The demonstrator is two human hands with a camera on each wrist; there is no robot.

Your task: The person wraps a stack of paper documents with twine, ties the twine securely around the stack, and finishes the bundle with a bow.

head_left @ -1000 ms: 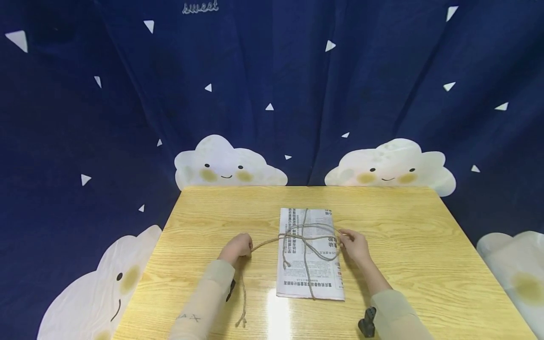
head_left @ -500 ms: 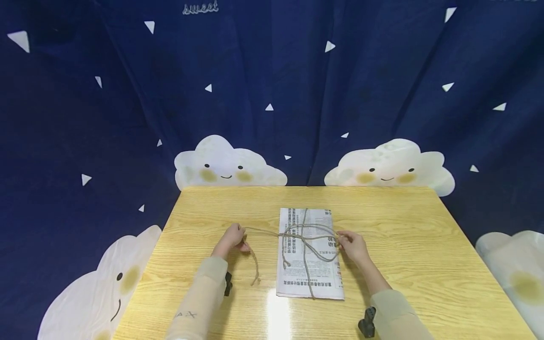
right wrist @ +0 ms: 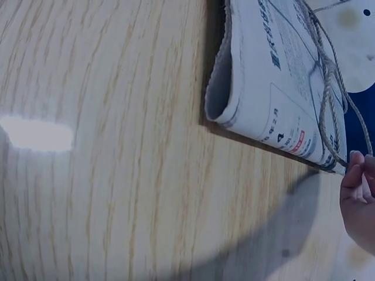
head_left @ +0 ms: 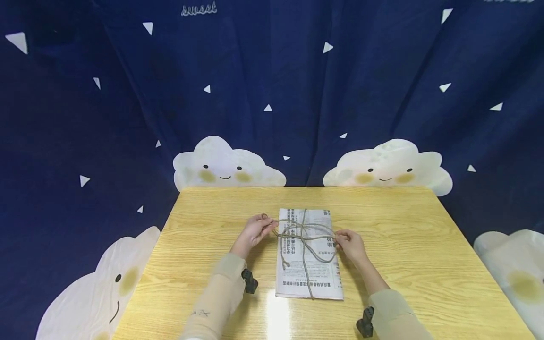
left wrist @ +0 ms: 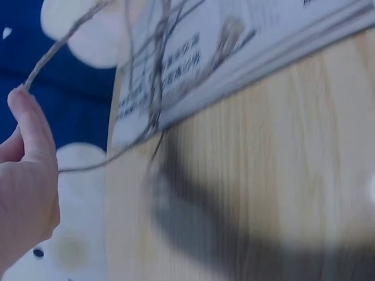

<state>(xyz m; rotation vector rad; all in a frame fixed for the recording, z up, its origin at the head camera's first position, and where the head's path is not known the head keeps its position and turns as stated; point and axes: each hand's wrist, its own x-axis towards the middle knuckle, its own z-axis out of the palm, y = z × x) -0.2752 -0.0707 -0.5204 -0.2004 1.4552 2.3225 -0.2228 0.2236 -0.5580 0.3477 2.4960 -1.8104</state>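
A folded newspaper lies flat on the table with brown twine crossed over it. My left hand is at the paper's upper left edge, pinching a length of the twine. In the left wrist view, one strand of twine runs up from the fingertips and another passes behind the hand. At the right edge, my right hand pinches a loop of twine between thumb and fingers. The right wrist view shows this loop of twine rising off the newspaper. A short frayed end rests on the paper's left side.
The wooden table extends around the newspaper on all sides. Behind it hangs a dark blue curtain with white triangles and smiling clouds. Small black cameras are strapped at the left wrist and right wrist.
My left hand has moved up and right from the table's left side to the newspaper's edge, bringing its twine end along. The right hand has stayed nearly in place, holding the loop.
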